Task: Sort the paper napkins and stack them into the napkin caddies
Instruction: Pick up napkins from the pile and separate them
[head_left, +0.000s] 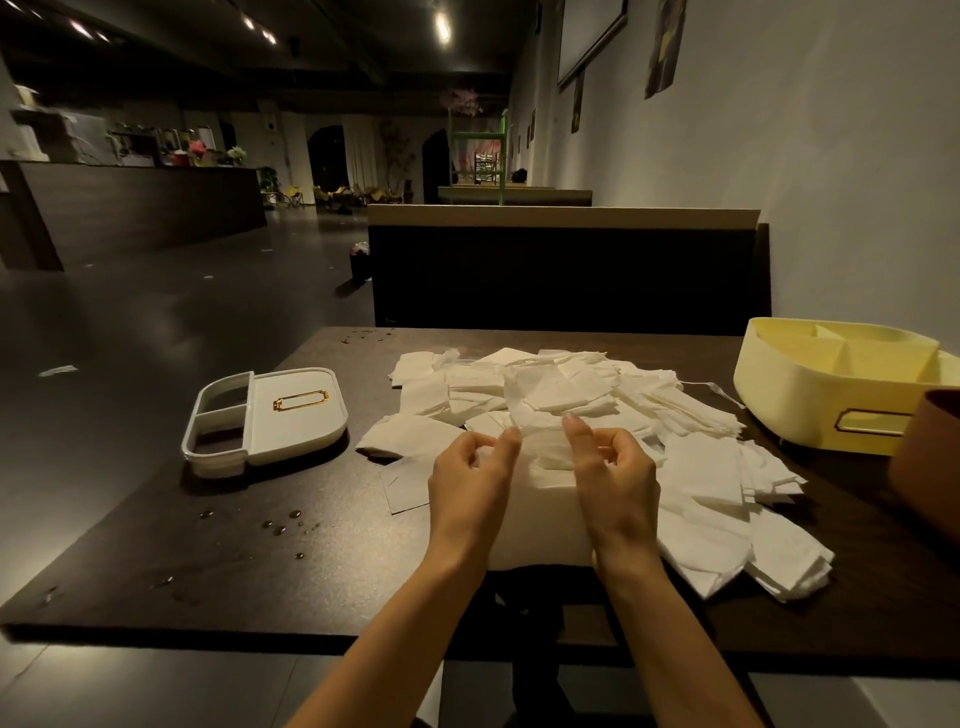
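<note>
Both bare forearms reach in over the near edge of the dark table (260, 571), the hands close together above a neat white block of stacked paper (540, 525). On the left hand (470, 478) the fingers are curled inward, with the forefinger raised to the edge of a loose sheet. The right hand (615, 478) mirrors it, fingers tucked into the palm and the thumb up against the paper. From where I stand, I can't tell whether either hand actually has a sheet pinched or is only touching it.

Just beyond the fingertips the napkins (571, 395) lie in a wide, untidy heap across the middle of the table, spilling toward the right and down to the near right edge in overlapping squares.

Left of the heap, and apart from it, sits a white caddy (270, 415) with a flat lid bearing a gold label frame and two open compartments along its left side. On the right a pale yellow caddy (810, 410) with inner dividers stands beside the heap's far right edge. A brown container (930, 457) is in front of it, cut off by the edge of view.

Water drops (280, 522) dot the tabletop near the left forearm. A dark booth bench (566, 270) stands behind the table.
</note>
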